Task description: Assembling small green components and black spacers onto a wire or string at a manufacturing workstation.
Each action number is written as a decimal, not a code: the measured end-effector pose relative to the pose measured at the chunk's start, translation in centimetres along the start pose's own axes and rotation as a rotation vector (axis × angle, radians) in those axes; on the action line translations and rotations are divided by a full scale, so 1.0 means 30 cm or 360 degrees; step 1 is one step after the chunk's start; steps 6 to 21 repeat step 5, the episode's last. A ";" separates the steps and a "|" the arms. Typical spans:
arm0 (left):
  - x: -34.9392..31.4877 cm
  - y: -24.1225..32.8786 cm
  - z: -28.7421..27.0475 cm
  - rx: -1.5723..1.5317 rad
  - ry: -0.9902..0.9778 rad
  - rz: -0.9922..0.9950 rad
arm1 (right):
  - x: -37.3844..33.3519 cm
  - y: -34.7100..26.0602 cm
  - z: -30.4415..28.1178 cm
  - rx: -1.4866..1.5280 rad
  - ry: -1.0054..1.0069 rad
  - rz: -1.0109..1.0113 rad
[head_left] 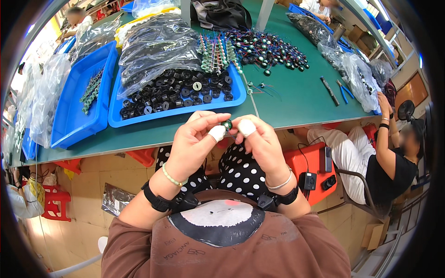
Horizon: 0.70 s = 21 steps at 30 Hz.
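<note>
My left hand [195, 138] pinches a small round black part with a green circuit board [226, 124] between thumb and fingertips, just in front of the table's near edge. Close beside it, my right hand [263, 141] is closed in a pinch, its fingertips almost at the part; whatever lies between them is hidden. White covers wrap both thumbs. Beyond my hands stands a blue tray [178, 111] with many loose black round housings [169, 95]. Green circuit board strips [217, 54] lie across its right end.
A heap of wired round parts [269, 51] covers the back of the green table [301, 104]. A black marker-like stick [330, 91] and blue-handled pliers [344, 91] lie at right. Another blue tray [83, 123] holds board strips. A co-worker [387, 162] sits at right, beyond a red stool [306, 164].
</note>
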<state>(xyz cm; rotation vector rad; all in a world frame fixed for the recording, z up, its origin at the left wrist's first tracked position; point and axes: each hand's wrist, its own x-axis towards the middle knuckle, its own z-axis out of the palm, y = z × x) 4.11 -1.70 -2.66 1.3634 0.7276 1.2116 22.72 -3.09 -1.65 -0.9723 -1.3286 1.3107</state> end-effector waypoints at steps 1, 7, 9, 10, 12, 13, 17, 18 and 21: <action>-0.003 0.002 0.005 0.0116 -0.0042 0.0051 | 0.003 0.012 0.004 0.0030 -0.0042 0.0018; -0.014 -0.007 0.002 0.0325 -0.0137 0.0138 | 0.004 0.060 0.001 0.0100 -0.0066 -0.0059; -0.014 -0.007 0.002 0.0325 -0.0137 0.0138 | 0.004 0.060 0.001 0.0100 -0.0066 -0.0059; -0.014 -0.007 0.002 0.0325 -0.0137 0.0138 | 0.004 0.060 0.001 0.0100 -0.0066 -0.0059; -0.014 -0.007 0.002 0.0325 -0.0137 0.0138 | 0.004 0.060 0.001 0.0100 -0.0066 -0.0059; -0.014 -0.007 0.002 0.0325 -0.0137 0.0138 | 0.004 0.060 0.001 0.0100 -0.0066 -0.0059; -0.014 -0.007 0.002 0.0325 -0.0137 0.0138 | 0.004 0.060 0.001 0.0100 -0.0066 -0.0059; -0.014 -0.007 0.002 0.0325 -0.0137 0.0138 | 0.004 0.060 0.001 0.0100 -0.0066 -0.0059; -0.014 -0.007 0.002 0.0325 -0.0137 0.0138 | 0.004 0.060 0.001 0.0100 -0.0066 -0.0059</action>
